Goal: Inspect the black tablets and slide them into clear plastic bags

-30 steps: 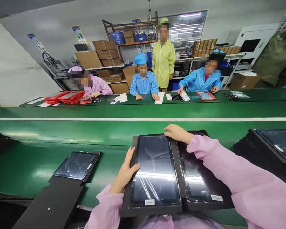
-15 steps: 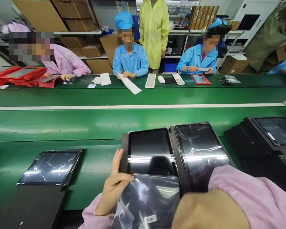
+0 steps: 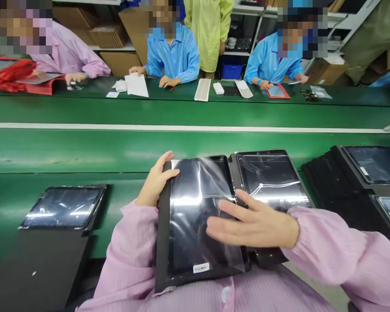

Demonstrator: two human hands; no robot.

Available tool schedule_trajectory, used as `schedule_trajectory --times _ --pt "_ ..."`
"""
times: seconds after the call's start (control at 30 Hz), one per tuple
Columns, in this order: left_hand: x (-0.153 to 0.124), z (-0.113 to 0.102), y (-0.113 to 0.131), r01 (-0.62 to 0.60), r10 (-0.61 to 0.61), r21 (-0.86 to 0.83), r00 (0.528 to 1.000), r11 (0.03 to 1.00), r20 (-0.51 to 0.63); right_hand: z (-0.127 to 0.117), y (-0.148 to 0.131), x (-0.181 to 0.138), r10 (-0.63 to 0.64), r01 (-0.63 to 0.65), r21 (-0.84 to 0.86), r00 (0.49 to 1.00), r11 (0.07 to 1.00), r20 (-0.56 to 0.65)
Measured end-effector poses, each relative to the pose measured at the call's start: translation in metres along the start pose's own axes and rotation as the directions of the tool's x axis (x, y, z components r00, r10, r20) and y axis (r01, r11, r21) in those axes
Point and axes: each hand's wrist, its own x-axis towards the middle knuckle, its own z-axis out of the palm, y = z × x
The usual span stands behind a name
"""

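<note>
In front of me a tablet point(image 3: 195, 242) lies screen up on a black case or board point(image 3: 162, 255). Clear plastic film point(image 3: 211, 171) covers its screen, rippled and lifted toward the upper right, with a small white barcode label point(image 3: 201, 268) near the bottom. My left hand point(image 3: 157, 180) grips the upper left corner, thumb on the film's edge and fingers around the black side. Over the right half of the film hangs my right hand point(image 3: 250, 221), fingers stretched and slightly blurred, holding nothing; whether it touches the film I cannot tell.
A second film-covered tablet point(image 3: 269, 177) adjoins on the right, beside a stack of black cases point(image 3: 331, 186). Another tablet point(image 3: 63, 208) lies left, above a black board point(image 3: 35, 268). Across the green bench point(image 3: 117, 143), several co-workers handle papers and a red-framed tablet point(image 3: 277, 91).
The film now spreads up over the whole screen. My right hand has come from near the camera onto the tablet. My left hand has moved up to its corner. The view tilts lower.
</note>
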Motion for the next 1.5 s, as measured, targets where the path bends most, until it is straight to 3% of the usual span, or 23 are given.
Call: schedule_trajectory --times 0.07,0.13,0.17,0.23,0.3,0.33,0.4,0.47,0.53,0.6,0.63,0.73,0.77,0.83,0.9,0.93,0.97,1.03,1.1,1.17,1.27,1.43,1.5 --pt "0.001 0.001 0.001 0.008 -0.008 -0.002 1.000 1.000 0.028 0.007 0.021 0.010 -0.021 0.011 0.110 0.996 0.994 0.086" --pt "0.000 0.001 -0.001 0.019 -0.017 -0.028 0.998 0.999 0.053 0.015 0.043 0.017 0.172 -0.203 0.284 0.977 0.937 0.130" --pt "0.000 0.001 -0.003 0.022 -0.020 -0.044 0.998 0.999 0.064 0.020 0.054 0.020 0.336 -0.366 0.373 0.930 0.852 0.147" --pt "-0.001 0.001 -0.005 0.020 -0.013 -0.082 0.996 0.996 0.088 0.025 0.073 0.025 0.673 -0.645 0.533 0.718 0.548 0.178" --pt "0.000 0.001 -0.006 0.023 -0.011 -0.120 0.995 0.993 0.098 0.026 0.084 0.029 0.857 -0.716 0.661 0.467 0.223 0.217" --pt "0.000 0.001 -0.005 0.023 -0.010 -0.135 0.995 0.991 0.100 0.024 0.086 0.030 0.892 -0.693 0.712 0.389 0.118 0.231" --pt "0.001 0.001 -0.004 0.021 -0.005 -0.156 0.995 0.987 0.103 0.019 0.081 0.031 0.915 -0.634 0.772 0.337 0.048 0.220" --pt "0.001 0.002 -0.004 0.010 0.007 -0.155 0.994 0.988 0.111 0.011 0.064 0.028 0.894 -0.633 0.766 0.399 0.108 0.204" --pt "0.001 0.003 -0.006 -0.007 0.023 -0.141 0.993 0.990 0.117 0.000 0.038 0.023 0.769 -0.655 0.709 0.585 0.262 0.256" --pt "0.002 0.004 -0.008 -0.039 0.051 -0.121 0.994 0.992 0.096 -0.013 0.008 0.015 0.495 -0.609 0.660 0.778 0.441 0.387" --pt "0.003 0.004 -0.009 -0.054 0.062 -0.102 0.995 0.993 0.077 -0.020 -0.006 0.011 0.337 -0.562 0.657 0.827 0.502 0.450" --pt "0.005 0.000 -0.005 -0.100 0.100 0.044 0.995 0.994 -0.005 -0.045 -0.028 -0.006 0.089 -0.532 0.665 0.811 0.524 0.578" --pt "0.005 -0.003 -0.001 -0.125 0.130 0.128 0.991 0.984 -0.030 -0.054 -0.027 -0.013 0.117 -0.565 0.642 0.790 0.518 0.601" --pt "0.001 -0.006 0.014 -0.223 0.250 0.312 0.967 0.924 -0.050 -0.070 -0.010 -0.029 0.343 -0.659 0.529 0.742 0.535 0.576" --pt "-0.013 -0.004 0.033 -0.407 0.431 0.429 0.901 0.807 0.046 -0.080 0.023 -0.047 0.654 -0.773 0.367 0.634 0.517 0.414" --pt "-0.024 0.001 0.043 -0.526 0.518 0.439 0.842 0.729 0.150 -0.082 0.041 -0.055 0.782 -0.835 0.297 0.544 0.464 0.306" --pt "-0.037 0.009 0.052 -0.650 0.588 0.414 0.757 0.637 0.284 -0.081 0.060 -0.063 0.868 -0.888 0.252 0.441 0.384 0.230" --pt "-0.068 0.033 0.063 -0.846 0.619 0.302 0.529 0.440 0.581 -0.075 0.093 -0.075 0.953 -0.949 0.218 0.263 0.228 0.147" --pt "-0.098 0.065 0.062 -0.944 0.521 0.207 0.315 0.255 0.793 -0.064 0.114 -0.084 0.974 -0.961 0.228 0.188 0.156 0.124" --pt "-0.119 0.096 0.052 -0.982 0.446 0.171 0.189 0.081 0.875 -0.054 0.122 -0.092 0.972 -0.953 0.259 0.195 0.157 0.128" --pt "-0.131 0.128 0.033 -0.981 0.417 0.171 0.118 -0.094 0.901 -0.046 0.120 -0.103 0.966 -0.933 0.320 0.220 0.167 0.139" --pt "-0.126 0.139 0.027 -0.978 0.421 0.051 -0.041 -0.204 0.906 -0.047 0.113 -0.119 0.949 -0.846 0.503 0.280 0.174 0.143" --pt "-0.125 0.137 0.031 -0.979 0.435 0.025 -0.067 -0.203 0.898 -0.047 0.111 -0.122 0.944 -0.822 0.542 0.296 0.173 0.148"
